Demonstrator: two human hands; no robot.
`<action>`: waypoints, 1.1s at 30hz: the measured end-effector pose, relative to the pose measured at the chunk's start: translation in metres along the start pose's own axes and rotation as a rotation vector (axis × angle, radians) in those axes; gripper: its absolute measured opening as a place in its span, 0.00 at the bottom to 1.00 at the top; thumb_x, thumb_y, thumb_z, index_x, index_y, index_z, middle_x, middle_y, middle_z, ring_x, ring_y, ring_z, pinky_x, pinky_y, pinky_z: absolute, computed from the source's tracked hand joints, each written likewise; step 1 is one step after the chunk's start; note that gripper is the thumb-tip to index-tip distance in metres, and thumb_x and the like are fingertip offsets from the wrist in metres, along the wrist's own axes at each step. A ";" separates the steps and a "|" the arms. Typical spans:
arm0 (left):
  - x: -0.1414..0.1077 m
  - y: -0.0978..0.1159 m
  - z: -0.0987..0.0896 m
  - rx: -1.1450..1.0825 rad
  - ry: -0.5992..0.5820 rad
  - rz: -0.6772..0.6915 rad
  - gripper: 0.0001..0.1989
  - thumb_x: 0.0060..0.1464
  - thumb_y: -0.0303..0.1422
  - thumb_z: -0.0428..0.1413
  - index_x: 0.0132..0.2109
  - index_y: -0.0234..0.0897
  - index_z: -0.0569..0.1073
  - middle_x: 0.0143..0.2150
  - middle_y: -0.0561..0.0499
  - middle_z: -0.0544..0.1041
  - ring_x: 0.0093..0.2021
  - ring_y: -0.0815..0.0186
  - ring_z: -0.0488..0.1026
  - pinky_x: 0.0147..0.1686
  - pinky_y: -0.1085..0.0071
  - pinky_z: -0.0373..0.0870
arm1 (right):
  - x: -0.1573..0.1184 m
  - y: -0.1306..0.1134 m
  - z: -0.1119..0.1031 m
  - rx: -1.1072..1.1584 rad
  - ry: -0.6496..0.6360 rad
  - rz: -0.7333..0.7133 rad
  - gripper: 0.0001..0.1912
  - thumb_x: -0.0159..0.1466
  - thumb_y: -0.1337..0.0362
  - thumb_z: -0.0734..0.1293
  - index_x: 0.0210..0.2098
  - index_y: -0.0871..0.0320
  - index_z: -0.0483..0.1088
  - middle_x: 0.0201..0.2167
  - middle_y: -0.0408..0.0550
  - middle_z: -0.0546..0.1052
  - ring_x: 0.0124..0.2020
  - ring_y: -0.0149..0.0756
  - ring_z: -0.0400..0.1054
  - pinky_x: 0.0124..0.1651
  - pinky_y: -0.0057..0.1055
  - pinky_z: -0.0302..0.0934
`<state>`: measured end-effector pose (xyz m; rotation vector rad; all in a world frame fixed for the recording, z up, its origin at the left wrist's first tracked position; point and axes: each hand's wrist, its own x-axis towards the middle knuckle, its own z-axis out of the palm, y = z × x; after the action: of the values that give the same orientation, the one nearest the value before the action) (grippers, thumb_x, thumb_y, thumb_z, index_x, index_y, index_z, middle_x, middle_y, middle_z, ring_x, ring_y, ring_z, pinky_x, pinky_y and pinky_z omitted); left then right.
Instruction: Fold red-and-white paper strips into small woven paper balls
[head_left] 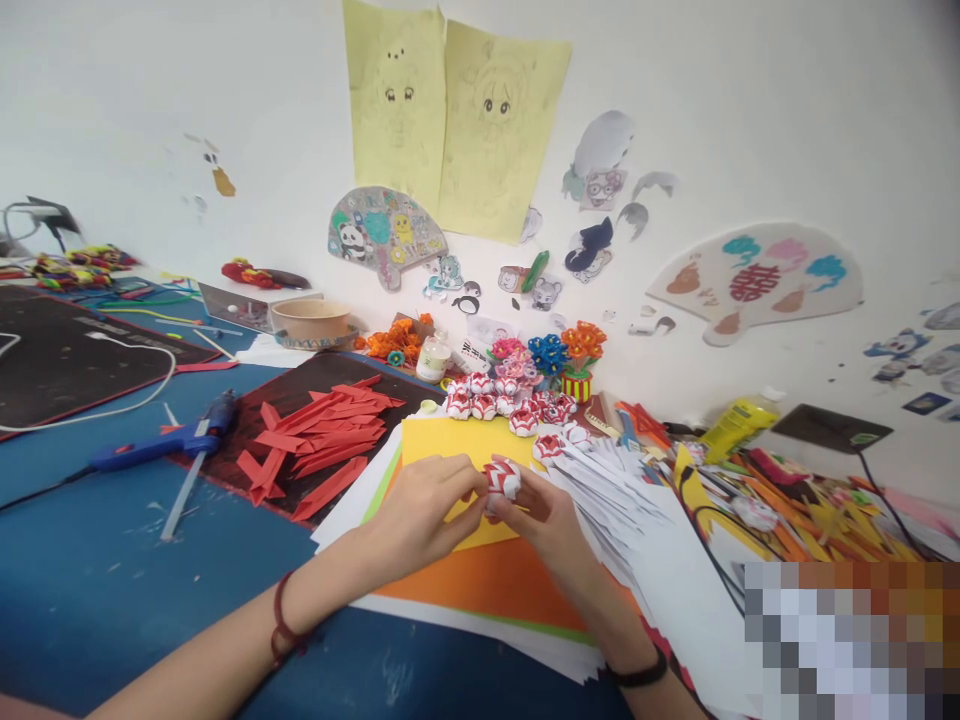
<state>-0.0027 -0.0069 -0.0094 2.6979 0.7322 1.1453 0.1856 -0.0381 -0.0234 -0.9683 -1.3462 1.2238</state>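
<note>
Between my two hands, above a yellow paper sheet [431, 440], is a small red-and-white folded paper ball [502, 479]. My right hand [544, 510] grips it from the right with thumb and fingers. On its other side, my left hand [439, 500] pinches at the ball's left edge, its fingertips partly hidden. Several similar red-and-white paper balls [484, 405] sit in a cluster just beyond. White folded paper strips [611, 500] lie fanned out to the right of my right hand. To the left, red folded paper strips [330, 435] are heaped on a dark mat [225, 465].
A blue hot glue gun [161, 445] with a glue stick lies at left on the blue table [97, 600]. At the back stand a round tan bowl [311, 322], a small bottle [433, 358] and beaded flowers [583, 345]. A yellow bottle [742, 425] leans among paper scraps at right.
</note>
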 end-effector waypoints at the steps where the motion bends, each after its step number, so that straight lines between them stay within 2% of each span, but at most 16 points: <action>1: -0.001 0.000 0.002 0.072 0.025 0.054 0.05 0.64 0.29 0.50 0.38 0.36 0.69 0.31 0.52 0.71 0.29 0.68 0.65 0.30 0.71 0.58 | 0.000 0.001 0.002 0.006 0.017 0.000 0.18 0.58 0.58 0.74 0.46 0.57 0.73 0.36 0.46 0.77 0.34 0.34 0.70 0.39 0.33 0.67; 5: -0.006 -0.002 0.011 0.307 0.112 0.250 0.08 0.64 0.25 0.48 0.36 0.34 0.69 0.26 0.51 0.68 0.25 0.68 0.60 0.27 0.69 0.54 | -0.001 0.005 0.006 0.034 0.082 -0.011 0.19 0.57 0.59 0.75 0.45 0.57 0.72 0.37 0.47 0.77 0.36 0.36 0.71 0.38 0.33 0.68; 7: -0.008 -0.003 0.014 0.345 0.129 0.282 0.08 0.64 0.25 0.48 0.37 0.34 0.70 0.26 0.51 0.69 0.25 0.68 0.60 0.27 0.69 0.53 | 0.000 0.006 0.006 0.044 0.102 -0.022 0.20 0.57 0.59 0.75 0.46 0.56 0.72 0.38 0.47 0.77 0.36 0.37 0.71 0.38 0.33 0.68; 9: -0.010 -0.003 0.014 0.314 0.153 0.256 0.07 0.63 0.25 0.49 0.38 0.33 0.72 0.27 0.50 0.71 0.26 0.68 0.62 0.27 0.69 0.54 | 0.000 0.006 0.005 0.050 0.121 -0.026 0.22 0.56 0.59 0.75 0.48 0.56 0.71 0.38 0.47 0.78 0.36 0.37 0.72 0.39 0.33 0.69; 11: -0.009 -0.001 0.012 0.181 0.174 0.165 0.07 0.63 0.26 0.51 0.39 0.34 0.73 0.28 0.50 0.73 0.27 0.69 0.64 0.28 0.70 0.56 | -0.001 0.006 0.003 0.046 0.132 -0.029 0.23 0.56 0.59 0.75 0.49 0.56 0.71 0.39 0.47 0.78 0.37 0.37 0.72 0.39 0.34 0.69; 13: -0.006 0.001 0.008 -0.041 0.154 -0.022 0.07 0.62 0.29 0.53 0.38 0.34 0.75 0.29 0.51 0.74 0.26 0.71 0.64 0.27 0.72 0.57 | -0.001 0.005 0.002 0.038 0.132 -0.039 0.21 0.57 0.59 0.75 0.49 0.56 0.72 0.39 0.47 0.79 0.37 0.38 0.73 0.40 0.34 0.70; 17: 0.007 0.006 -0.002 -0.551 0.004 -0.515 0.13 0.57 0.40 0.58 0.34 0.34 0.79 0.24 0.53 0.73 0.21 0.74 0.58 0.22 0.75 0.53 | -0.001 0.004 -0.001 0.065 0.113 -0.050 0.23 0.56 0.59 0.75 0.50 0.55 0.72 0.40 0.47 0.79 0.38 0.38 0.73 0.42 0.35 0.70; 20: 0.013 0.006 -0.004 -0.893 -0.056 -0.707 0.17 0.50 0.44 0.63 0.33 0.32 0.79 0.25 0.51 0.75 0.23 0.73 0.62 0.22 0.76 0.54 | 0.000 0.003 -0.001 0.092 0.103 -0.046 0.26 0.55 0.59 0.76 0.51 0.56 0.71 0.40 0.47 0.78 0.38 0.38 0.73 0.43 0.37 0.71; 22: 0.014 0.005 -0.003 -1.017 -0.075 -0.786 0.18 0.48 0.45 0.64 0.33 0.32 0.78 0.25 0.51 0.75 0.22 0.74 0.62 0.22 0.77 0.52 | 0.000 0.003 -0.001 0.097 0.089 -0.045 0.26 0.55 0.59 0.76 0.52 0.56 0.71 0.39 0.47 0.78 0.38 0.39 0.73 0.44 0.38 0.71; 25: 0.013 0.003 -0.001 -1.082 -0.095 -0.853 0.17 0.45 0.44 0.66 0.33 0.32 0.79 0.24 0.52 0.75 0.21 0.75 0.60 0.21 0.77 0.49 | 0.000 0.004 -0.001 0.098 0.082 -0.047 0.26 0.55 0.59 0.76 0.51 0.55 0.72 0.39 0.47 0.78 0.39 0.40 0.73 0.43 0.39 0.71; 29: 0.012 0.004 0.000 -1.080 -0.065 -0.799 0.15 0.44 0.41 0.68 0.32 0.33 0.79 0.26 0.51 0.77 0.25 0.73 0.64 0.24 0.76 0.53 | 0.000 0.005 -0.001 0.102 0.088 -0.042 0.28 0.53 0.58 0.77 0.52 0.54 0.72 0.40 0.47 0.78 0.40 0.41 0.73 0.43 0.39 0.71; 31: 0.012 0.004 -0.001 -1.022 -0.037 -0.761 0.14 0.44 0.40 0.67 0.32 0.33 0.80 0.24 0.53 0.74 0.24 0.74 0.61 0.24 0.76 0.52 | -0.001 0.005 -0.002 0.108 0.082 -0.044 0.28 0.53 0.59 0.77 0.52 0.54 0.71 0.40 0.47 0.78 0.41 0.41 0.73 0.44 0.38 0.71; 33: 0.011 0.004 -0.001 -0.948 -0.033 -0.747 0.13 0.45 0.40 0.67 0.31 0.32 0.80 0.19 0.57 0.66 0.21 0.75 0.54 0.22 0.75 0.46 | -0.001 0.006 -0.002 0.118 0.073 -0.052 0.27 0.54 0.60 0.77 0.52 0.53 0.71 0.41 0.47 0.78 0.43 0.40 0.73 0.45 0.37 0.70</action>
<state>0.0051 -0.0053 -0.0001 1.4656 0.8000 0.8966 0.1872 -0.0378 -0.0293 -0.8813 -1.2209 1.2036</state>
